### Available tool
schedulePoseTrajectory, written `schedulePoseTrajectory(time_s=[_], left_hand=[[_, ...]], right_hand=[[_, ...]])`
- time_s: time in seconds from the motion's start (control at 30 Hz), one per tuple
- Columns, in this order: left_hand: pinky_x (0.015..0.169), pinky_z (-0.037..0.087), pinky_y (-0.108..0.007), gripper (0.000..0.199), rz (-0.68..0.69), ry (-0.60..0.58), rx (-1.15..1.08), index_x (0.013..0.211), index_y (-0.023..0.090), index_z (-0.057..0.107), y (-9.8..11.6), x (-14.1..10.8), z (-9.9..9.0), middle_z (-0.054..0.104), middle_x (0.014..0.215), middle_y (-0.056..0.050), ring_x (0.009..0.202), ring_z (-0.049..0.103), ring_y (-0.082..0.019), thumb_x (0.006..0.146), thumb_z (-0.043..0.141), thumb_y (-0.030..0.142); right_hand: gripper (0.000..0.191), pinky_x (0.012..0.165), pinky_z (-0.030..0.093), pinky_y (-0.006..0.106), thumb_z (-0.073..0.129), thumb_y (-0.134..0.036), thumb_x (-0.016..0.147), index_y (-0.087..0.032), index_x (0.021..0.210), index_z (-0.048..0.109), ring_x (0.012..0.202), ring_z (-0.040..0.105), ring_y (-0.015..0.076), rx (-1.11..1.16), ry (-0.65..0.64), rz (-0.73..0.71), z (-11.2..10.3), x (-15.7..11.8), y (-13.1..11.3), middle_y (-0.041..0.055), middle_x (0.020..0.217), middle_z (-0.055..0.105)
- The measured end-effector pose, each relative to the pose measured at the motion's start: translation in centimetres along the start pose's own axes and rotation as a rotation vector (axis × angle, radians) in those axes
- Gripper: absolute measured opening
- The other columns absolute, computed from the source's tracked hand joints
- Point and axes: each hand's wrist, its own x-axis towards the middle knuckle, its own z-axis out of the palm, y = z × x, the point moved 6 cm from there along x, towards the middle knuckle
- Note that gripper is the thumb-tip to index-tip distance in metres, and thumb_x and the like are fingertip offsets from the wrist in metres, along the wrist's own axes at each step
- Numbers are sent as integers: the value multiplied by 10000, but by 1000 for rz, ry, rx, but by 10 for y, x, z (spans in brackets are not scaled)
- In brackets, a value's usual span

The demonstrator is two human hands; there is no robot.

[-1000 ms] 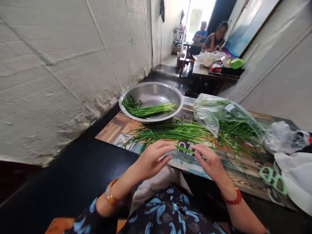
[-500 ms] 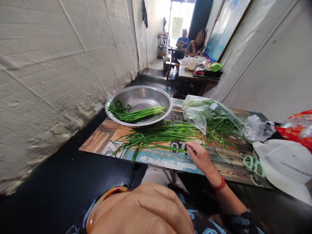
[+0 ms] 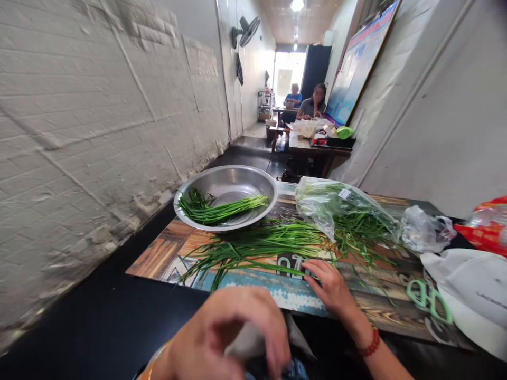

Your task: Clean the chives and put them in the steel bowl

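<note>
Long green garlic chives (image 3: 269, 240) lie spread across the wood-patterned tabletop, leaf tips toward the left. My right hand (image 3: 327, 285), with a red bead bracelet, rests at the near right end of them. Its thumb and fingertips close on the ends of a few stalks. Close to the camera, my left hand (image 3: 233, 327) is raised at the table's near edge, slightly blurred. Its fingers are curved and apart from the thumb, with nothing visible between them. Behind the loose stalks stands a wide metal basin (image 3: 245, 179) with a bundle of chives (image 3: 225, 210) in it.
A clear plastic bag (image 3: 317, 203) of chives lies right of the basin, beside a crumpled bag (image 3: 423, 229). Green-handled scissors (image 3: 430, 301) and a white cap (image 3: 475, 295) are at the right. Two people sit farther back, past another table (image 3: 297, 141) with bags on it.
The camera has tilted up, so the scene sits lower. My left hand has turned from showing its broad back to showing curled fingers with a gap. My right hand stays by the stalk ends.
</note>
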Motion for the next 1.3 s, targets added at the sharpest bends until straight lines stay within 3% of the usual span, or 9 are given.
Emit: schedulePoseTrajectory(time_s=[0.2, 0.3, 0.4, 0.6, 0.77, 0.87, 0.97, 1.1, 1.3], left_hand=[[577, 528, -230, 275, -306, 890, -168, 948, 180, 632, -54, -15, -102, 677, 836, -26, 622, 640, -112, 812, 737, 395], [636, 570, -258, 198, -296, 1097, -213, 965, 187, 583, -76, -26, -136, 688, 892, -31, 711, 687, -136, 871, 664, 341], [677, 583, -281, 154, -273, 1146, -170, 978, 178, 564, -82, -26, -156, 698, 909, -41, 749, 705, -145, 943, 551, 328], [715, 579, -280, 173, -224, 1134, -126, 910, 168, 543, -87, -7, -172, 702, 827, -21, 772, 722, -148, 940, 562, 337], [678, 558, -280, 264, -262, 1049, -14, 912, 153, 582, -106, 4, -161, 708, 883, -61, 718, 683, -140, 886, 608, 415], [759, 544, -319, 239, -259, 879, 422, 964, 168, 626, -105, 13, -140, 700, 901, -67, 795, 667, -170, 892, 588, 392], [953, 487, -397, 220, -150, 520, 999, 1071, 180, 654, -99, 37, -102, 691, 1082, -107, 1036, 628, -233, 899, 577, 294], [948, 474, -406, 284, -197, 134, 1319, 1182, 171, 627, -117, 70, -67, 672, 1169, -133, 1078, 618, -259, 916, 565, 249], [699, 435, -258, 284, -365, 167, 1237, 805, 179, 643, -143, 105, -79, 688, 805, -45, 759, 624, -168, 977, 433, 263]], right_hand=[[213, 824, 552, 428, 574, -268, 931, -244, 1108, 690, 942, 668, 249, -49, -58, 27, 1, -6, 7, 87, 1043, 708], [188, 816, 536, 416, 579, -278, 930, -238, 1066, 702, 910, 657, 241, -57, -77, 38, 3, -8, 9, 82, 1005, 695], [156, 793, 526, 394, 572, -275, 936, -228, 1002, 705, 872, 648, 227, -55, -80, 42, 3, -8, 9, 74, 964, 685], [163, 800, 512, 377, 523, -235, 964, -211, 969, 683, 882, 637, 216, -13, -57, 73, -1, -5, 7, 79, 944, 676], [133, 817, 518, 364, 538, -249, 961, -211, 980, 665, 885, 646, 204, 128, 14, 134, -13, 12, 10, 69, 921, 689], [116, 815, 521, 351, 558, -252, 950, -223, 963, 670, 880, 655, 193, 201, 63, 126, -25, 34, 8, 54, 914, 696], [121, 789, 521, 337, 561, -248, 947, -221, 950, 679, 854, 656, 187, 230, 105, 77, -34, 57, 1, 51, 891, 692], [136, 789, 520, 341, 561, -251, 941, -217, 943, 693, 853, 652, 192, 250, 153, 25, -32, 74, -5, 62, 882, 691], [133, 735, 513, 320, 621, -290, 872, -214, 847, 728, 768, 647, 178, 436, 214, 205, -28, 96, 37, 44, 837, 722]])
